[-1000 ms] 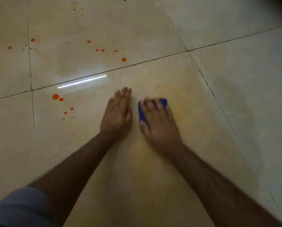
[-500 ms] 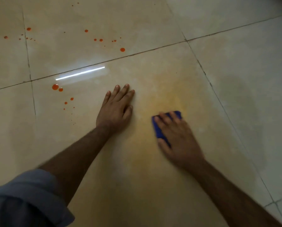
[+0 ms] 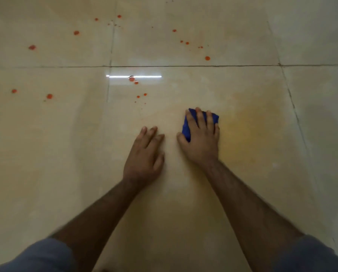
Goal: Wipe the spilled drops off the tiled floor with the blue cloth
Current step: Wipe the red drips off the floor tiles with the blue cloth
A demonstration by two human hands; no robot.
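Blue cloth (image 3: 187,128) lay bunched under the right hand (image 3: 200,138), fingers spread flat over it, pressing it to the tiled floor (image 3: 183,213). Left hand (image 3: 144,158) rested palm-down just beside, open, holding nothing. Red drops (image 3: 131,79) sat scattered far and left of both hands. Yellowish smear (image 3: 248,124) showed right of the cloth.

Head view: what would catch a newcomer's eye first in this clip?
Probably the orange-red drops scattered over the pale tiled floor, mostly in the far half and to the left. Next, the blue cloth pressed flat under the right hand near the centre, with the left hand bare on the tile beside it. A bright streak of reflected light lies beyond them.
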